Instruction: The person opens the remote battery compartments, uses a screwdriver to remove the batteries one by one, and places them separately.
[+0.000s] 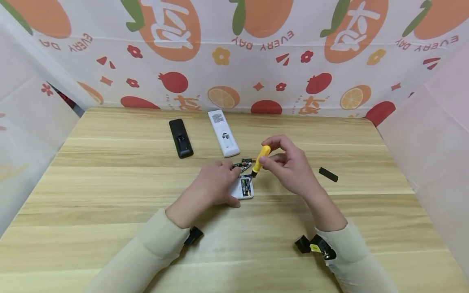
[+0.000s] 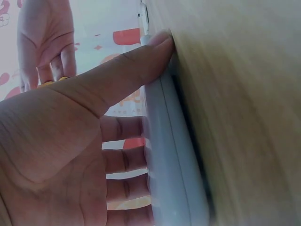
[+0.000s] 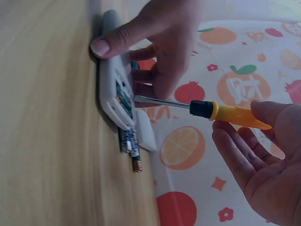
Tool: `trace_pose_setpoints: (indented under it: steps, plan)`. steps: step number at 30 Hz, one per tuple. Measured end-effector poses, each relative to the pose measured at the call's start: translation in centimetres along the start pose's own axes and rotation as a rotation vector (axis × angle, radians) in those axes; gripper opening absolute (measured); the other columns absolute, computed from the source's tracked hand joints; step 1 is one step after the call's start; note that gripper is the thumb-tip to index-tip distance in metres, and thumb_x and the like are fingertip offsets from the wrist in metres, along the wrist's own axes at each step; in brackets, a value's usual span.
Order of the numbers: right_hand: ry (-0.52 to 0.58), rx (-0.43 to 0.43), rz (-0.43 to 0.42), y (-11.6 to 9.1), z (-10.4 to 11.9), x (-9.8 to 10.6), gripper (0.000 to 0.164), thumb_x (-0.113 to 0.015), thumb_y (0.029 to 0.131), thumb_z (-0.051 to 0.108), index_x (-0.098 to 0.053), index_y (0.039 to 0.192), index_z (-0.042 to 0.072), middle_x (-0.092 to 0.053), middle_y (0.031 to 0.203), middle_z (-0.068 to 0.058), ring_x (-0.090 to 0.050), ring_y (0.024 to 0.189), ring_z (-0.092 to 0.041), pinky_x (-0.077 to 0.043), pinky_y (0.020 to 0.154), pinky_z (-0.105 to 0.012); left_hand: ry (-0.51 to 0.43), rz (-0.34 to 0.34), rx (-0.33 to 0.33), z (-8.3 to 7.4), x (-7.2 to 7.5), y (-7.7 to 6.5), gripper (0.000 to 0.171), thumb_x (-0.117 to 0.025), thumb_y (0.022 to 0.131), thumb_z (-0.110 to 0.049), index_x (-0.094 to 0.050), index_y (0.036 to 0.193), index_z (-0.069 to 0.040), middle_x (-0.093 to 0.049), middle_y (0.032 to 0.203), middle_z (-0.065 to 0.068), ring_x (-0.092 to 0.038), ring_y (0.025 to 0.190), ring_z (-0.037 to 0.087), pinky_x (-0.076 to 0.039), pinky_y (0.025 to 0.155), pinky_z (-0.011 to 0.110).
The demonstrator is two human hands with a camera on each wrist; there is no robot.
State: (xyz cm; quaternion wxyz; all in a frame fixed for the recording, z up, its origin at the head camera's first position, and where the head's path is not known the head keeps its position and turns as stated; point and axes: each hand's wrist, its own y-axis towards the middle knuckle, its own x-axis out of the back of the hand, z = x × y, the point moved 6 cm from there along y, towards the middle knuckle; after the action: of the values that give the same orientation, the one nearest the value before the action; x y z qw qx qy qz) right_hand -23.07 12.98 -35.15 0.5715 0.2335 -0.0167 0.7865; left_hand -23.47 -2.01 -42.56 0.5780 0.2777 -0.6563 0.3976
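Observation:
My left hand [image 1: 212,185] grips a white remote control [image 1: 237,193] across its sides, thumb on the near edge and fingers on the far one. It lies back up on the table, with batteries [image 1: 246,187] in its uncovered compartment. My right hand [image 1: 293,169] pinches a yellow-handled screwdriver [image 1: 261,157] between thumb and fingers. In the right wrist view, the metal blade [image 3: 162,101] of this screwdriver reaches the compartment opening. Several loose batteries [image 1: 244,167] lie just beyond the remote, partly covered by my left fingers.
Farther back on the wooden table [image 1: 110,171] lie a black remote control [image 1: 180,137] and a longer white one [image 1: 222,132], both with battery compartments uncovered. A small black cover [image 1: 328,174] is at the right. Fruit-printed cloth [image 1: 245,73] hangs behind the table.

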Motion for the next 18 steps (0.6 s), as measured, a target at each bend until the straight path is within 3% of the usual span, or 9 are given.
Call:
trace_pose_setpoints:
  steps: [7,13,18]
  plan:
    - [-0.075,-0.005,0.029,-0.1,-0.3,-0.9,0.029,-0.063,0.086,0.01,-0.051,0.112,0.011,-0.054,0.102,-0.005,-0.066,0.082,-0.02,-0.052,0.07,-0.027,-0.022,0.036,0.002,0.1,-0.3,0.1,0.091,-0.073,0.055,-0.067,-0.05,0.126,-0.015,-0.052,0.113,0.007,-0.051,0.096,0.025,-0.046,0.07,0.042]
    - [-0.194,0.096,0.042,0.1,-1.5,-1.7,0.031,-0.063,0.086,0.023,-0.051,0.114,0.017,-0.061,0.101,0.002,-0.064,0.082,-0.008,-0.051,0.069,-0.026,-0.038,0.087,-0.006,0.5,-0.2,-0.1,0.091,-0.077,0.056,-0.061,-0.047,0.129,-0.017,-0.051,0.114,0.006,-0.05,0.099,0.024,-0.046,0.073,0.042]
    - [-0.27,0.156,0.043,0.0,-2.0,-2.4,0.03,-0.062,0.087,0.028,-0.051,0.112,0.016,-0.061,0.116,0.004,-0.063,0.084,-0.004,-0.051,0.07,-0.025,-0.055,0.082,-0.028,0.5,-0.1,-0.1,0.087,-0.077,0.057,-0.058,-0.048,0.128,-0.016,-0.052,0.112,0.005,-0.05,0.097,0.023,-0.046,0.074,0.041]
